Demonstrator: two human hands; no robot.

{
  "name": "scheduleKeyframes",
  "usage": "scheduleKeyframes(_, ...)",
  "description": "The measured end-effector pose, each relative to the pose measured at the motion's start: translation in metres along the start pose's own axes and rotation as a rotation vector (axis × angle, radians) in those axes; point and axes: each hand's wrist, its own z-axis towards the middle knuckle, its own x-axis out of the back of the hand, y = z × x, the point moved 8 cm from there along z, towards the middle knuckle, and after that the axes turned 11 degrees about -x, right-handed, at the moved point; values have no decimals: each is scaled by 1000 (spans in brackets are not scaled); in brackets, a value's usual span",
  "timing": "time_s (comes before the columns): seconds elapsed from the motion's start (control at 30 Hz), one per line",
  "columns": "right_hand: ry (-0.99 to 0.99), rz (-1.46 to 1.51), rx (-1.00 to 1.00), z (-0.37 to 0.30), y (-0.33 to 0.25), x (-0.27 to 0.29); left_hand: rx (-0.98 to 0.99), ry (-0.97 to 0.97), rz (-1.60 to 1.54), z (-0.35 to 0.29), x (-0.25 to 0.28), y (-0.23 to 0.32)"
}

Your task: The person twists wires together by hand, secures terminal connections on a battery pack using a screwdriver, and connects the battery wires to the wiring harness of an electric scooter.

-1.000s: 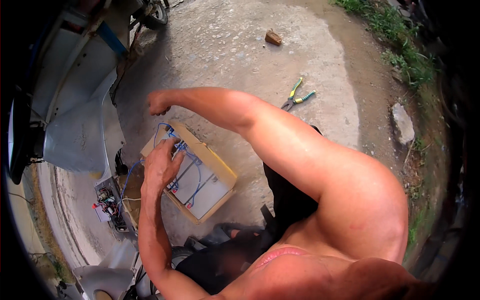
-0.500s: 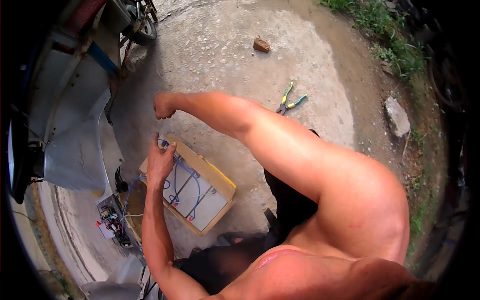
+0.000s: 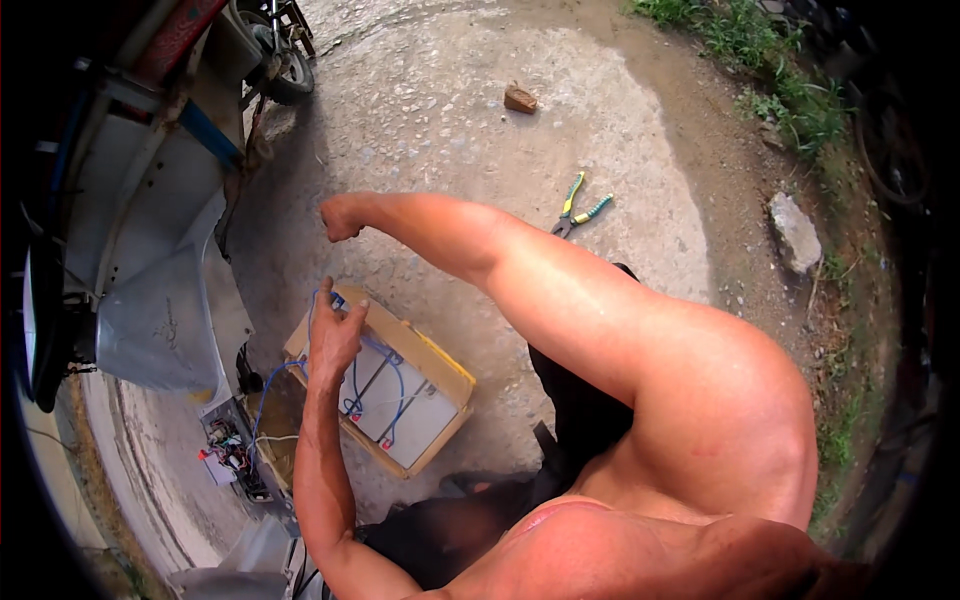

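Note:
Over the far left corner of an open cardboard box (image 3: 447,367) is my left hand (image 3: 334,342). Its index finger and thumb stand apart, and a blue wire (image 3: 311,312) runs along the fingers; the curled fingers beneath appear to hold it. Inside the box lie flat grey battery-like blocks (image 3: 425,412) with blue wires and red terminals. Farther out, my right hand (image 3: 343,217) is closed in a fist above the concrete, just beyond the left hand. Whatever it grips, if anything, is hidden.
Yellow-and-green-handled pliers (image 3: 577,208) and a brick piece (image 3: 519,98) lie on the concrete. An exposed wiring unit (image 3: 228,445) is left of the box. A vehicle's metal body (image 3: 150,330) borders the left, with a wheel (image 3: 291,75) beyond. At right sits a rock (image 3: 795,232).
Both hands have shifted slightly right and nearer to me, still close together. The blue wire has moved along with the left hand. The view has also shifted a little.

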Motion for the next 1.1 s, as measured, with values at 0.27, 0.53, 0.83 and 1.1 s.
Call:
scheduleKeyframes(0.27, -15, -76, -32, 9, 0, 2, -1, 16, -117, 0, 0, -6)
scheduleKeyframes(0.53, -36, -49, -54, 0, 3, -5, 25, -46, -119, 0, -15, -15)
scheduleKeyframes(0.83, -38, -19, -83, 3, 7, -3, 28, -64, -119, 0, -19, -17)
scheduleKeyframes(1.1, -33, -7, -71, 7, 5, -3, 28, -83, -115, -1, -20, -16)
